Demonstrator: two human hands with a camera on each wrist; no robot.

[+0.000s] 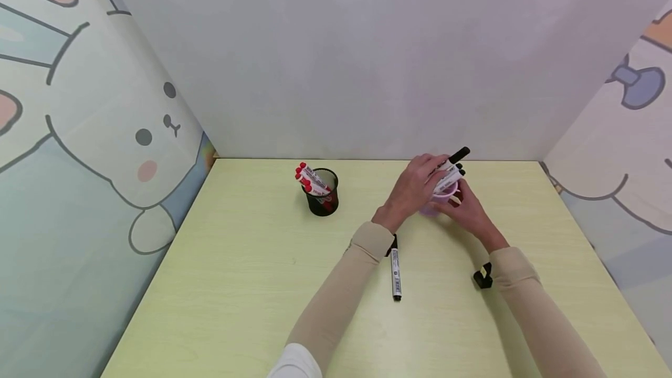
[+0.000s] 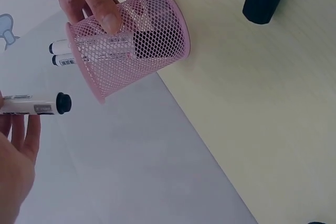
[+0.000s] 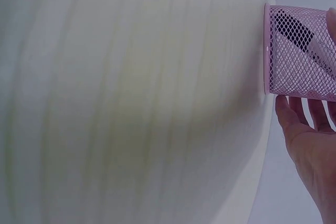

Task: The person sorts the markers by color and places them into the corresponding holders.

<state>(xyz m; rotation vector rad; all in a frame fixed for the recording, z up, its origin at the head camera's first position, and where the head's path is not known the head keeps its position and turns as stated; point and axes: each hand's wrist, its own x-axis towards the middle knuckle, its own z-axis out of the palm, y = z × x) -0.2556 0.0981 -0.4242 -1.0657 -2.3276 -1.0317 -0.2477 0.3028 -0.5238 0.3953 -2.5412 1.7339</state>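
Observation:
A pink mesh pen cup [image 2: 113, 69] stands near the back of the table, with white markers with black ends [image 2: 64, 60] inside it. Around its side curl the fingers of my right hand [image 1: 468, 212], the thumb pressing the mesh. My left hand [image 1: 411, 190] pinches a white marker [image 2: 31, 104] just above the cup's rim, apart from it in the left wrist view. Its black cap [image 1: 459, 154] points up and to the right in the head view. Part of the cup is hidden behind my hands there.
To the left, a black mesh pen cup [image 1: 322, 206] holds several red-capped markers [image 1: 310, 178]. A marker with black ends [image 1: 396, 273] lies on the table [image 1: 236, 284] beside my left forearm. Next to my right sleeve is a small black object [image 1: 482, 276] with a yellow patch.

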